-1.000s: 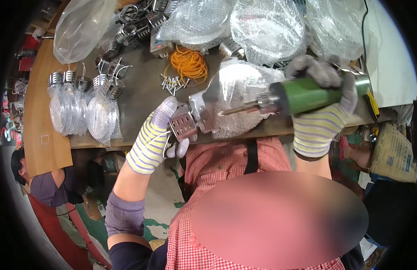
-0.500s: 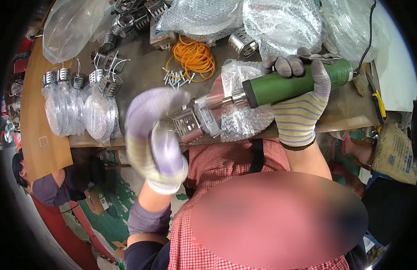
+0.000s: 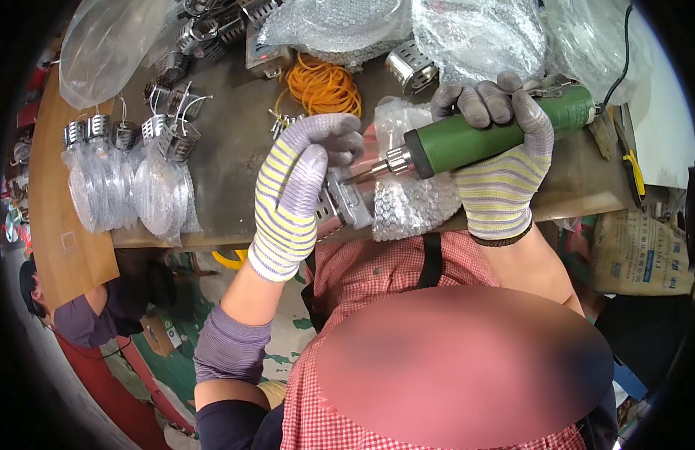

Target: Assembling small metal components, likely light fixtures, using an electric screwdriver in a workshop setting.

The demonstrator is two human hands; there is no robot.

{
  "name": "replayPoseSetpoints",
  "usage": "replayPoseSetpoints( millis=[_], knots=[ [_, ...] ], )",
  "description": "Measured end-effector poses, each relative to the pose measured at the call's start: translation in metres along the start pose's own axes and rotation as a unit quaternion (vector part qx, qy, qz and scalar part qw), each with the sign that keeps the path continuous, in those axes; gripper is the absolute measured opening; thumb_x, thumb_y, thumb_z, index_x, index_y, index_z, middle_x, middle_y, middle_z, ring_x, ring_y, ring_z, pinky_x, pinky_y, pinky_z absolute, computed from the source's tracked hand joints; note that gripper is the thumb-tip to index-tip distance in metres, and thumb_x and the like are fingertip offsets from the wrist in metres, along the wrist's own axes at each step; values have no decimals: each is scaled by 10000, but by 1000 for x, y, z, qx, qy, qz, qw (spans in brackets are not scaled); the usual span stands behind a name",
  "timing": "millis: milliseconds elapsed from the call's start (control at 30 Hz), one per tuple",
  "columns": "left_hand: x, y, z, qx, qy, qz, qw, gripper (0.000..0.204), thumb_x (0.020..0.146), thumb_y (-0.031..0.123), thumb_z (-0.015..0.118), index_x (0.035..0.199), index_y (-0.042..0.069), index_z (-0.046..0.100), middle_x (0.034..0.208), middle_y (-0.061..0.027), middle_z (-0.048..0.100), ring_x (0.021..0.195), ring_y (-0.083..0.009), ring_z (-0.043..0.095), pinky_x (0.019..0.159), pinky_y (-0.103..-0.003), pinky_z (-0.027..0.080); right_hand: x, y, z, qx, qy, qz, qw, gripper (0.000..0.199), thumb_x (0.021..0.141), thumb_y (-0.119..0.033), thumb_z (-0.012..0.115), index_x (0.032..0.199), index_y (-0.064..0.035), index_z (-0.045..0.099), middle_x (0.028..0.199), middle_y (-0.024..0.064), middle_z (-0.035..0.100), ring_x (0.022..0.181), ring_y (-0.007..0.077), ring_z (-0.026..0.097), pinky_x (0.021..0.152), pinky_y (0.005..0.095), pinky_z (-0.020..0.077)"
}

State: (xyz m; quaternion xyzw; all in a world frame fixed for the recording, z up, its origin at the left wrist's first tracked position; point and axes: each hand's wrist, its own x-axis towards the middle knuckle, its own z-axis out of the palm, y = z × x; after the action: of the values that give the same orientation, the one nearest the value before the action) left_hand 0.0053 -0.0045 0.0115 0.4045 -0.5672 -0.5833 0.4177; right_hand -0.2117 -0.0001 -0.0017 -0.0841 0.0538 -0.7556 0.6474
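My right hand (image 3: 501, 154), in a striped glove with grey fingertips, is closed round the green electric screwdriver (image 3: 467, 142), held tilted with its tip toward the left. The tip reaches a slotted metal lamp-holder-like part (image 3: 331, 216) with a bracket near the table's front edge. Over the left side of that part is my left hand (image 3: 296, 180), gloved too, its fingers bent and closed about it. The palm hides much of the part and any screw at the tip. Bubble wrap (image 3: 411, 206) lies under the tool, beside the part.
Orange cord (image 3: 321, 86) lies coiled beyond my left hand, with screws (image 3: 280, 124) beside it. Several wrapped slotted parts (image 3: 122, 187) stand at left. Another slotted part (image 3: 411, 67) and wrapped pieces (image 3: 478, 41) lie behind. Yellow-handled pliers (image 3: 633, 176) rest at right.
My left hand, blurred before, has swung right and closed at the slotted part, with its fingers near the screwdriver tip. The right hand and the screwdriver have hardly moved.
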Motion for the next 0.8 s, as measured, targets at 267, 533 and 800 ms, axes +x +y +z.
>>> replayPoseSetpoints(
  millis=[267,533,800],
  knots=[
    [3,-4,1,-37,15,11,999,388,975,260,503,1192,-45,604,1033,-110,685,952,-158,630,891,-301,498,-1,1,-9,8,-35,-16,999,148,899,-151,632,1029,-80,623,710,-32,466,693,137,493,995,400,408],
    [-3,-20,0,-71,95,40,992,335,997,269,501,1115,-12,641,950,-97,689,870,-169,653,810,-316,527,1,-2,-4,-18,30,-14,999,246,930,-198,630,1137,-73,585,729,-23,462,722,149,494,1000,420,413],
    [-6,-30,-4,-80,125,65,987,312,979,239,506,1081,-15,656,903,-109,700,820,-186,662,781,-323,527,-21,-12,-2,10,31,-17,999,188,916,-195,644,1047,-64,612,709,-8,481,695,153,501,993,370,417]
  ],
)
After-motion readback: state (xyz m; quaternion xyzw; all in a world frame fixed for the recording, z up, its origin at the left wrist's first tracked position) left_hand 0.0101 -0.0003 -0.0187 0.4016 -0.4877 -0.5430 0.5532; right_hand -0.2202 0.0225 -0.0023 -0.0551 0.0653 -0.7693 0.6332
